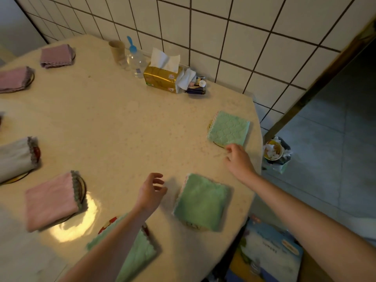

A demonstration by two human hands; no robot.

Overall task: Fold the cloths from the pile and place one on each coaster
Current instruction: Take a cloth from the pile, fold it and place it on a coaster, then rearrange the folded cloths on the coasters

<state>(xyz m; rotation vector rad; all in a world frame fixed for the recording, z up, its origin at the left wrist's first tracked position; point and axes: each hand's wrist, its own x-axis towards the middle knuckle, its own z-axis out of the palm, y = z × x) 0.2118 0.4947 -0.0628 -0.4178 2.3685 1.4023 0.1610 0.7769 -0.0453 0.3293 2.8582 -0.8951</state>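
We see a round beige table [114, 123] with folded cloths laid around its rim, most with a coaster peeking out beneath. At the right edge lies a green quilted cloth [228, 129]; a dark sliver of its coaster [218, 145] shows at its near corner. The right hand [237, 159] hovers just at that cloth's near edge, fingers loosely curled and gripping nothing; whether the fingertips touch the fabric we cannot tell. Nearer along the right edge sits a second green cloth [201, 202], folded square. The left hand [151, 192] is raised over the table just beside it, fingers relaxed and spread, holding nothing. Under the left forearm, at the near edge, a third green cloth [140, 253] lies over a red-patterned coaster [108, 222].

Along the left edge we find a pink cloth [50, 200] over a dark-rimmed coaster, a grey cloth [16, 157], another pink cloth [14, 79], and a mauve cloth [56, 55] toward the far edge.

At the far edge, against the tiled wall, stand a cardboard tube [117, 51], a clear bottle with a blue cap [135, 59], a gold tissue pack [162, 76] and a small cluttered tray [196, 84]
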